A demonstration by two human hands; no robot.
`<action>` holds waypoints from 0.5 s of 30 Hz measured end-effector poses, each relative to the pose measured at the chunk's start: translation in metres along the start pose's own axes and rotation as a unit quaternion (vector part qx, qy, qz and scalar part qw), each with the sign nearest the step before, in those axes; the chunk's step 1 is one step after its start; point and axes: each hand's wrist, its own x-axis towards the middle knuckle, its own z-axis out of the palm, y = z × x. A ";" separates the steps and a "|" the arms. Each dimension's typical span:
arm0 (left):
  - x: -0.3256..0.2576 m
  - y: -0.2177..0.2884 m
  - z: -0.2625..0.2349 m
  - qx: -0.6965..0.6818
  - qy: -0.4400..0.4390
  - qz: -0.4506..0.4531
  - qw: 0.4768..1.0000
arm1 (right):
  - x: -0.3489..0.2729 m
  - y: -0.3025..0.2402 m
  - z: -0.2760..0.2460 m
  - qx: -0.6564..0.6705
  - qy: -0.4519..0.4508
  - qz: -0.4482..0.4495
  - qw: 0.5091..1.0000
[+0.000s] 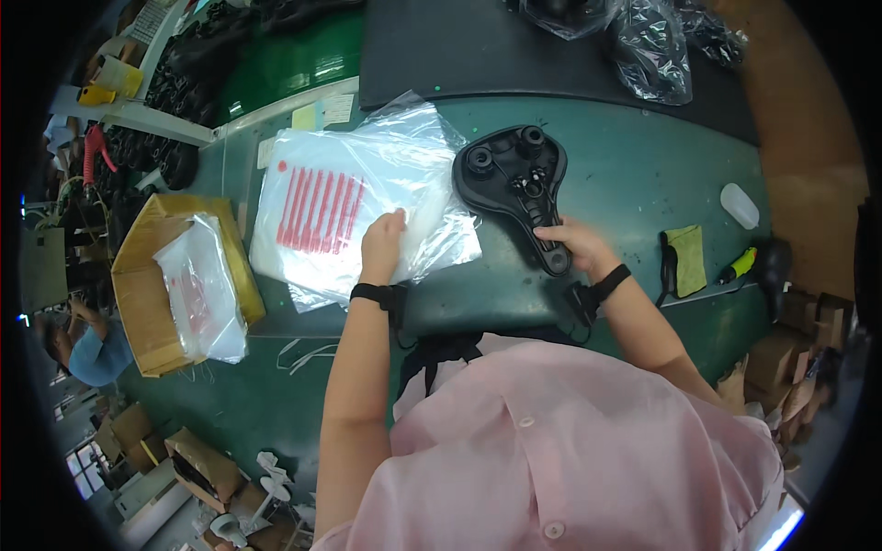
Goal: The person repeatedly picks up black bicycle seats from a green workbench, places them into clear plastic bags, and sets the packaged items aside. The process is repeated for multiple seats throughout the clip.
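A black bicycle saddle [503, 188] is turned underside up, so its rails and two round bumpers show. My right hand [583, 246] is closed around its narrow nose, thumb on top. To the left lies a stack of clear plastic bags [276, 230] with red printing on the top one. My left hand [383, 243] is at the right part of this stack, fingers bent and pressed together on the film of a bag. The fingertips partly hide in the shiny plastic. Both wrists wear black bands.
An open cardboard box [138, 275] with more plastic bags stands at the left. A dark mat [551, 69] with plastic-wrapped saddles [648, 50] is at the back. On the right lie a yellow-green cloth [686, 260], a clear plastic piece [739, 206] and a bright yellow tool [738, 265].
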 end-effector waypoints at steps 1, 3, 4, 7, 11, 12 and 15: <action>0.003 -0.002 0.001 -0.078 0.017 0.006 0.997 | -0.006 -0.001 0.011 0.073 -0.026 -0.002 0.997; 0.000 0.010 -0.006 -0.204 -0.086 -0.098 0.970 | -0.017 -0.002 0.019 0.068 -0.001 -0.013 0.998; -0.006 0.022 -0.015 -0.261 -0.135 -0.151 0.944 | -0.021 -0.002 0.024 0.068 0.009 -0.017 0.997; -0.013 0.032 -0.032 -0.271 -0.137 -0.132 0.944 | -0.027 -0.011 0.056 0.055 -0.036 -0.053 0.996; -0.011 0.037 -0.031 -0.308 -0.133 -0.124 0.934 | 0.006 -0.013 0.122 0.033 -0.124 -0.045 0.991; -0.009 0.042 -0.029 -0.320 -0.132 -0.121 0.930 | 0.025 -0.005 0.137 0.056 -0.147 -0.053 0.986; -0.007 0.033 -0.049 -0.376 -0.069 -0.148 0.912 | 0.079 0.009 0.171 0.047 -0.144 -0.082 0.985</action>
